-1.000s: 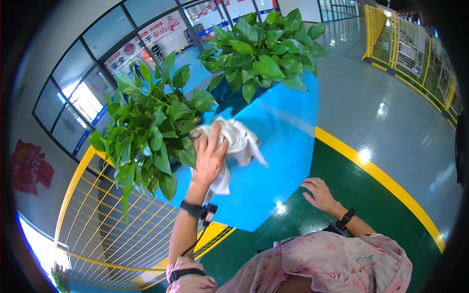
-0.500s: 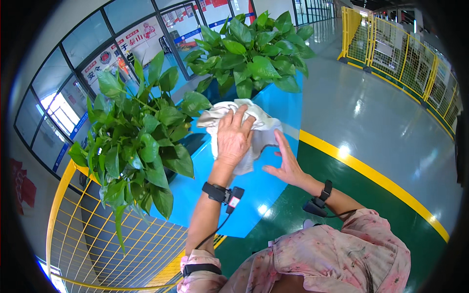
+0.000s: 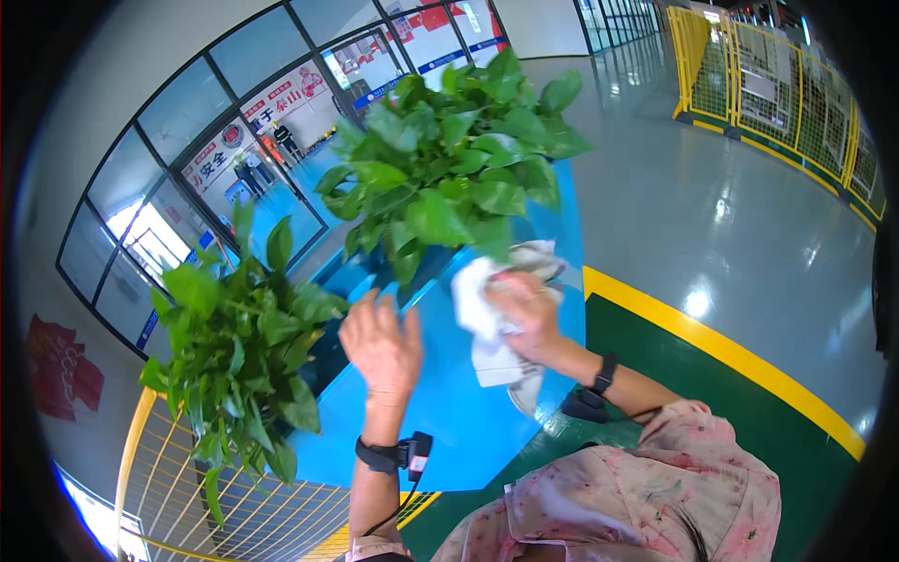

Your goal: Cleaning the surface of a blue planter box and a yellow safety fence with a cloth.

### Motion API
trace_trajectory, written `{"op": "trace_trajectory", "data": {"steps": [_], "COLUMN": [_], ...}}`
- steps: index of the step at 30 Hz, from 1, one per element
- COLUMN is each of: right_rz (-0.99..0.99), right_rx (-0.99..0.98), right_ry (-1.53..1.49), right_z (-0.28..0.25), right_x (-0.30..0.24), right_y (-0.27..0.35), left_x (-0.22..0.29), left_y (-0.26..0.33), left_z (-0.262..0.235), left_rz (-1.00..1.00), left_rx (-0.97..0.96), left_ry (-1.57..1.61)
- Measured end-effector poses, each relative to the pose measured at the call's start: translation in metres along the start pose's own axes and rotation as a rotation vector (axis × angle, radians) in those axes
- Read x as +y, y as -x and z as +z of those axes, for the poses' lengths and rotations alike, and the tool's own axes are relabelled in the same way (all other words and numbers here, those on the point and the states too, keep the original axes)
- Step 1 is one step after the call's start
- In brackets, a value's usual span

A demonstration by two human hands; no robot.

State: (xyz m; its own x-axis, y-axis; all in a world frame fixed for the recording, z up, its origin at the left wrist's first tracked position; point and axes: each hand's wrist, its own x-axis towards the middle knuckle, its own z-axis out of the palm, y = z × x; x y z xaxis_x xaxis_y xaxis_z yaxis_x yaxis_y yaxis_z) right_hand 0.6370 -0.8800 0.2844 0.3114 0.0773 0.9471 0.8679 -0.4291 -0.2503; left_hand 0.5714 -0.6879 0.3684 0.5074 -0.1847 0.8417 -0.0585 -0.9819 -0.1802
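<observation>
A crumpled white cloth [image 3: 482, 300] lies bunched under my right hand [image 3: 526, 317], which is closed on it against the blue planter box [image 3: 440, 412]. Part of the cloth hangs down toward the box's near right edge. My left hand [image 3: 382, 342] holds nothing; its fingers are spread over the inner rim of the box, beside the leaves. Two leafy green plants stand in the box: one plant [image 3: 459, 169] at the far end, the other plant [image 3: 243, 347] on the left. Leaves hide much of the box's inside.
Yellow mesh fencing [image 3: 159, 478] stands close at the lower left, and another yellow fence [image 3: 777, 94] at the far right. A yellow floor line [image 3: 730, 356] borders the green floor. Glass partitions [image 3: 187, 103] with doors rise at the back left, people behind them.
The cloth has passed from under my left hand to my right hand and moved right. My left hand has come off it and shifted left. The view has turned slightly.
</observation>
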Motion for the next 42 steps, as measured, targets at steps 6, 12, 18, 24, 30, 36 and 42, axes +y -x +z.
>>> {"op": "trace_trajectory", "data": {"steps": [6,12,18,24,30,36,42], "right_rz": [-0.213,0.000,0.149,-0.015,-0.005,0.636,0.795], "right_rx": [-0.100,-0.085,0.087,-0.034,-0.264,0.260,0.365], "right_ry": [0.014,0.252,0.146,0.081,0.045,-0.163,0.023], "right_z": [0.035,-0.021,-0.035,-0.007,-0.035,-0.019,0.042], "right_x": [0.046,0.196,0.261,0.216,0.235,0.314,0.263], "right_y": [-0.023,-0.006,-0.067,-0.007,0.020,-0.008,0.087], "left_x": [-0.009,-0.003,-0.004,0.001,-0.003,0.001,-0.004], "left_y": [0.018,0.014,0.016,0.011,0.018,0.018,0.017], "left_z": [0.027,0.022,0.030,0.033,0.028,0.031,0.035], "left_rz": [-0.052,-0.035,-0.041,-0.035,-0.042,-0.068,-0.043], "left_rx": [-0.151,-0.138,-0.080,-0.045,-0.047,-0.049,0.001], "left_ry": [-0.142,-0.225,-0.275,-0.279,-0.293,-0.324,-0.313]}}
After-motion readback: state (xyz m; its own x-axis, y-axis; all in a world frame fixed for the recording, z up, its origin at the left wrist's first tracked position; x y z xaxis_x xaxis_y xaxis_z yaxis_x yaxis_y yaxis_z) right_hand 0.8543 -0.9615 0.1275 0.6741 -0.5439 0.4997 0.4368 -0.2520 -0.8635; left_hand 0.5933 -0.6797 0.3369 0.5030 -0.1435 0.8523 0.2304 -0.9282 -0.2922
